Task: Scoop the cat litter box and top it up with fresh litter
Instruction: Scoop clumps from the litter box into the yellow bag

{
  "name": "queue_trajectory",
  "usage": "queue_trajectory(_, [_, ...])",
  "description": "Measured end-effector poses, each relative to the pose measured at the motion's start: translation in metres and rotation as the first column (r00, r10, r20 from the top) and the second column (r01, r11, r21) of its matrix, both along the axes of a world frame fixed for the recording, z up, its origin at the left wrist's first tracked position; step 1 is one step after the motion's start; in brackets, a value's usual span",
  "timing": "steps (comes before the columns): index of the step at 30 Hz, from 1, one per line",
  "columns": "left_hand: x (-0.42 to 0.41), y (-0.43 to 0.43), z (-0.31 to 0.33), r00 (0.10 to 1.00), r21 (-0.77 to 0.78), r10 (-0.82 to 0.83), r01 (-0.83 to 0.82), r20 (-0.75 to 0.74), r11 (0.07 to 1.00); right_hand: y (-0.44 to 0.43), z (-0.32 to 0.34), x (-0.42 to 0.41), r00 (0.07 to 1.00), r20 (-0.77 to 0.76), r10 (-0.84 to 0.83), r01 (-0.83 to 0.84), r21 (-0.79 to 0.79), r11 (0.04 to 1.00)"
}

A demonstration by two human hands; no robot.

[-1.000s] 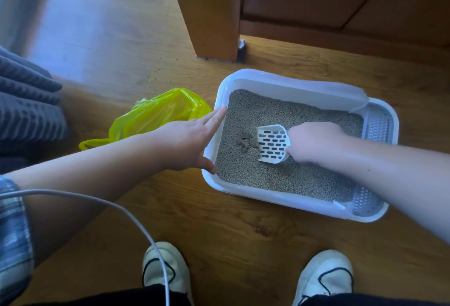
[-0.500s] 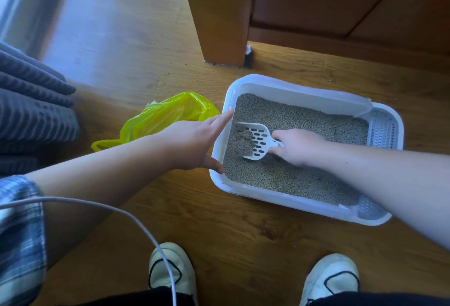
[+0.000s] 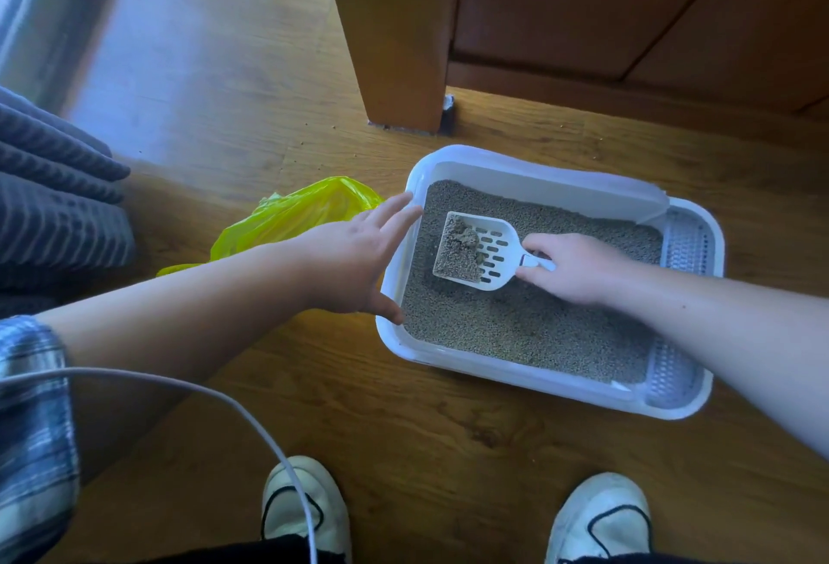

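L hand on litter box edge; R hand holds scoop.

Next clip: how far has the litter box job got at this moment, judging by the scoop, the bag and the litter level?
Done: little that shows. In hand: the right hand holds the white slotted scoop, loaded with a clump, over the litter box; the left hand braces its rim. Left: tipping the clump into the yellow bag beside the box, any further scooping, then topping up; no fresh litter is in view.
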State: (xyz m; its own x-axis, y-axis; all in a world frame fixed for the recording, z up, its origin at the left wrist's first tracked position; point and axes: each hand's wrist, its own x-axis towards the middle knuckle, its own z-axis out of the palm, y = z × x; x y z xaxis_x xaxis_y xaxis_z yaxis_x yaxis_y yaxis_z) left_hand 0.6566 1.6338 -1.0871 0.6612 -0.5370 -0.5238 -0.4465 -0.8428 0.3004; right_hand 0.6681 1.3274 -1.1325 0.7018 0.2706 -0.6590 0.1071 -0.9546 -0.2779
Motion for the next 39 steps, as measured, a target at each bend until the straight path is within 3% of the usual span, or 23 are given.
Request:
queue_trajectory(4, [0.006,-0.003,-0.004,0.999,-0.045,-0.006,0.008,0.045,0.999,-0.005,0.005,-0.001,0.998,0.030,-0.061,0.059,0.051,0.997])
queue_trajectory(10, [0.015,-0.021,-0.010,0.978,-0.064,0.073,-0.061,0.197,0.996,-0.014,0.013,-0.009,0.999,0.051,-0.020,0.021,-0.015,1.000])
queue_trajectory(25, [0.011,-0.040,-0.003,0.970,0.021,0.083,-0.090,0.228,0.996,-0.027,0.033,-0.022,0.998,0.022,-0.056,0.057,-0.037,0.998])
queue_trajectory(31, [0.017,-0.029,-0.004,0.963,-0.002,0.059,-0.060,0.263,0.998,-0.017,0.052,-0.015,0.998,0.068,-0.017,0.016,0.002,1.000])
queue_trajectory(35, [0.026,-0.010,0.008,0.935,-0.050,0.162,-0.154,0.315,0.987,0.003,0.074,-0.003,0.986,0.151,-0.064,0.046,0.119,0.992])
queue_trajectory(39, [0.028,0.024,0.015,0.910,-0.016,0.237,-0.246,0.340,0.969,0.034,0.089,0.013,0.981,0.193,0.005,-0.035,0.150,0.988])
